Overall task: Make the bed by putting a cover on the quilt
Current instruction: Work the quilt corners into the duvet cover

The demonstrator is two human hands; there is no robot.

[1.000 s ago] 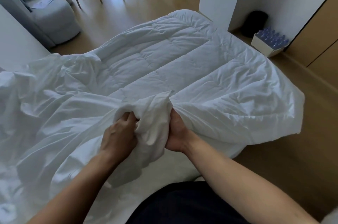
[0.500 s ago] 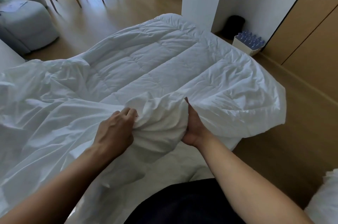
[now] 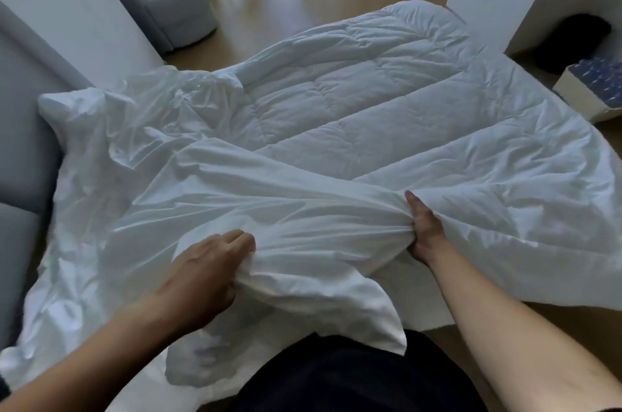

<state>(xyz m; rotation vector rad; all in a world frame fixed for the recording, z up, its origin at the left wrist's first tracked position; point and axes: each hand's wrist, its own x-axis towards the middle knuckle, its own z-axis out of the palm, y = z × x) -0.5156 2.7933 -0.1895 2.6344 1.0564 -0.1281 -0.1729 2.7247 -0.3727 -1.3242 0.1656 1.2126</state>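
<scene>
Both hands are busy here. The left hand (image 3: 208, 263) has its fingers curled into a bunched fold of the white cover (image 3: 235, 182). The right hand (image 3: 425, 229) grips a gathered wad of it, thumb on top, maybe catching the quilt (image 3: 387, 108) edge too, hard to tell. The quilt's spread flat with the cover piled over its left half. Off right there's a tray of water bottles (image 3: 595, 81), labels too blurry to read.

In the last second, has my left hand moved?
Yes. The left hand has pulled leftward along the quilt's near edge, away from the right hand, stretching the cover between them.
</scene>
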